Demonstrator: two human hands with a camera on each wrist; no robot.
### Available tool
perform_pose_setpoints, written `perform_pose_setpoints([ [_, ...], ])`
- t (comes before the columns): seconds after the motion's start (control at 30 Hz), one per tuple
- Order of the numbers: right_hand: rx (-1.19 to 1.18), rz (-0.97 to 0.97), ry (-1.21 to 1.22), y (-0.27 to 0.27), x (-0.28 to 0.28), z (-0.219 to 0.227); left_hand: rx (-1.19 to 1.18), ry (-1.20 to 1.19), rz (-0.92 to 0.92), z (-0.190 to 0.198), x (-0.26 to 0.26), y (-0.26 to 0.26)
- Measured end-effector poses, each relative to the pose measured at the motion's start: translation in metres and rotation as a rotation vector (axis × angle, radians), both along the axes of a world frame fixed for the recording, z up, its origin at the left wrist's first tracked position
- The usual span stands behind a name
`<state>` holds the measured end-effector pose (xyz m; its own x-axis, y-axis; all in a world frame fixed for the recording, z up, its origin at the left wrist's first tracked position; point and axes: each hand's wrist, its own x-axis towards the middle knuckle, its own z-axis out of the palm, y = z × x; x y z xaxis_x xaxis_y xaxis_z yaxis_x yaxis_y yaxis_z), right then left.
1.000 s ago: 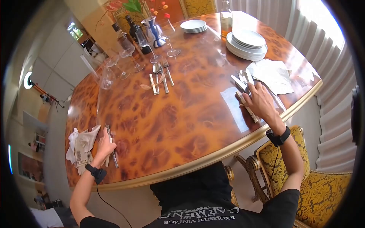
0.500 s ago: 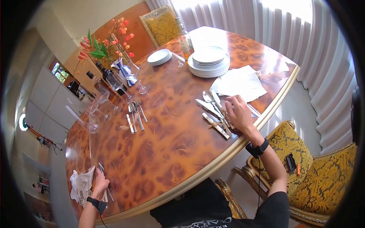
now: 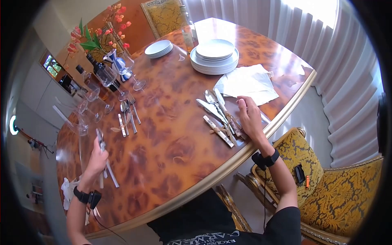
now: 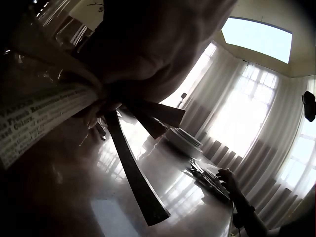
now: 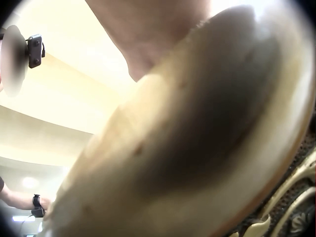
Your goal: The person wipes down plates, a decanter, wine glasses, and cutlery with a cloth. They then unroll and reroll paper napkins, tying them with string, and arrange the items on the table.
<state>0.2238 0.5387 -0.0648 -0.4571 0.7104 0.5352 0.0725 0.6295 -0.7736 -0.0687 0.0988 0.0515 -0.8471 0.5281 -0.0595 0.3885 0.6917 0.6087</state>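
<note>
In the head view my left hand (image 3: 96, 161) grips a bundle of cutlery (image 3: 112, 175) over the left part of the table. Seen from the left wrist, several flat handles (image 4: 134, 175) fan out below that hand, beside a strip with printed text (image 4: 44, 116). My right hand (image 3: 250, 119) rests near the table's right edge, its fingers loosely bent. Just left of it lies a set of cutlery, with a spoon (image 3: 209, 96), a knife (image 3: 208, 106) and a printed, ribbon-tied sleeve (image 3: 217, 130). A blurred pale surface fills most of the right wrist view.
Another cutlery set (image 3: 126, 118) lies mid-table near wine glasses (image 3: 107, 76), bottles and a flower vase (image 3: 118, 63). Stacked plates (image 3: 214, 68), small plates (image 3: 158, 49) and a white cloth (image 3: 251, 85) are at the back right. Crumpled cloth (image 3: 66, 192) lies at the left edge.
My left hand has taken the cutlery bundle away from the crumpled cloth, up and toward the table's middle. My right hand has come off the cutlery to its right side. The head view has turned.
</note>
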Motion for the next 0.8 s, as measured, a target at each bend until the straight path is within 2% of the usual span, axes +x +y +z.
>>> perform_pose_setpoints([
  [0.03,-0.018,-0.013,-0.006,-0.001,0.000,0.002,0.035,0.098,-0.162,-0.010,-0.008,0.028],
  [0.07,-0.034,-0.015,-0.012,-0.002,0.000,0.003,0.191,0.200,-0.312,-0.034,-0.018,0.062],
  [0.1,-0.030,-0.014,-0.017,-0.003,0.000,0.002,0.208,-0.101,-0.285,-0.006,0.026,0.114],
  [0.13,-0.019,-0.019,-0.002,-0.002,0.000,0.000,0.255,-0.124,-0.382,-0.020,0.030,0.148],
  [0.17,-0.006,-0.029,0.014,0.000,0.000,-0.002,0.250,-0.254,-0.379,-0.034,0.039,0.184],
  [0.2,-0.022,-0.022,0.018,0.000,0.001,-0.003,0.221,-0.062,-0.456,-0.055,0.041,0.219],
  [0.23,-0.013,-0.038,0.015,-0.002,0.005,0.001,0.116,-0.121,-0.444,-0.045,0.069,0.250],
  [0.27,-0.043,-0.034,0.001,-0.002,0.009,0.005,0.109,-0.147,-0.453,-0.060,0.078,0.274],
  [0.3,-0.073,-0.032,-0.016,-0.003,0.012,0.009,0.150,-0.067,-0.500,-0.068,0.076,0.282],
  [0.33,-0.023,-0.047,0.015,-0.003,0.004,0.000,0.121,-0.159,-0.383,-0.075,0.100,0.310],
  [0.43,-0.017,-0.044,0.000,-0.004,0.003,-0.001,-0.015,-0.388,-0.304,-0.058,0.126,0.333],
  [0.5,0.042,-0.057,-0.031,-0.004,0.001,-0.001,0.071,-0.296,-0.296,-0.080,0.123,0.351],
  [0.53,0.039,-0.067,-0.059,-0.006,0.001,0.001,0.075,-0.176,-0.297,-0.101,0.116,0.363],
  [0.57,0.076,-0.070,-0.074,-0.007,0.001,0.002,0.087,-0.189,-0.302,-0.100,0.119,0.367],
  [0.63,0.117,-0.066,-0.123,-0.009,0.000,0.004,-0.081,-0.153,-0.290,-0.095,0.121,0.372],
  [0.67,0.118,-0.071,-0.136,-0.009,0.000,0.005,-0.090,-0.252,-0.292,-0.072,0.132,0.363],
  [0.73,0.184,-0.030,-0.254,-0.010,-0.001,0.006,-0.081,-0.338,-0.285,-0.056,0.138,0.358],
  [0.77,0.186,-0.032,-0.264,-0.014,-0.001,0.009,-0.071,-0.408,-0.271,-0.054,0.138,0.359],
  [0.8,0.143,0.002,-0.348,-0.017,-0.003,0.013,-0.065,-0.280,-0.287,-0.083,0.126,0.371],
])
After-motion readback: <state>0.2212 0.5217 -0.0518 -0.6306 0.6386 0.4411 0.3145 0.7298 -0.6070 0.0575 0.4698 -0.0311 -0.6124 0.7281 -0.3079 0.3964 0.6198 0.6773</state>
